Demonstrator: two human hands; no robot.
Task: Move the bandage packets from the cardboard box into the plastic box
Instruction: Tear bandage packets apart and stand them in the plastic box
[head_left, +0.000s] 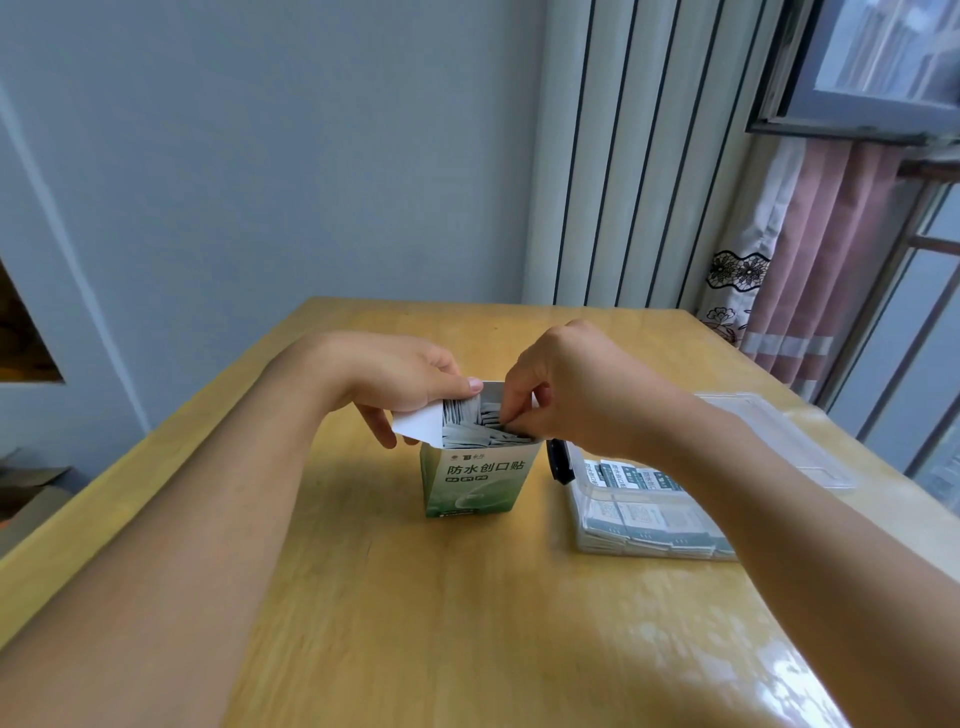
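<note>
A green-and-white cardboard box (475, 480) is standing upright near the middle of the tabletop (415, 623), its top open and crammed with grey bandage packets (470, 428). The left hand (400, 384) is gripping the box's left upper rim, thumb lying along the top and fingers curling round a white flap (418, 423) that is folding outward. The right hand (576, 389) is reaching down into the opening, its thumb and fingertips pinching packets at the right side of the stack. Just to the right of the cardboard box, toward the tabletop's right edge, a clear plastic box (644, 512) is lying with more packets (654, 519) resting flat inside; the right forearm is crossing over it. A clear lid (779, 436) is sitting beyond it, nearer the right edge.
</note>
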